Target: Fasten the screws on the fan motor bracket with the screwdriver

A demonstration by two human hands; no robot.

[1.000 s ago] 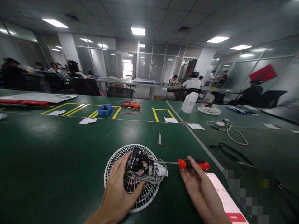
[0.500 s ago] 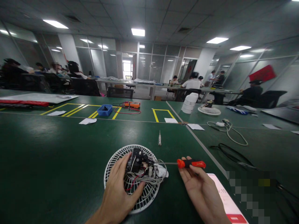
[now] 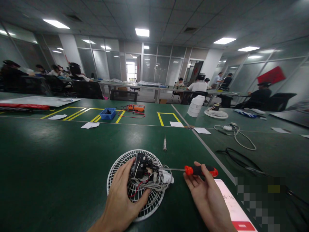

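Observation:
A round white fan grille lies on the green table in front of me, bearing a black motor assembly with red and grey wires. My left hand is closed round the near left side of that assembly, thumb by the wires. My right hand holds a red and black screwdriver by its handle, nearly level. Its shaft points left and meets the right side of the assembly, beside a white plug. The exact contact of the tip is too small to make out.
A small clear-handled screwdriver lies beyond the grille. Farther back are a blue bin, an orange multimeter and a white cylinder. At right lie a phone, a black cable and another grille.
The red and black screwdriver's handle has shifted slightly right and turned in my right hand, whose fingers have moved over it. My left hand and the grille stay almost in place.

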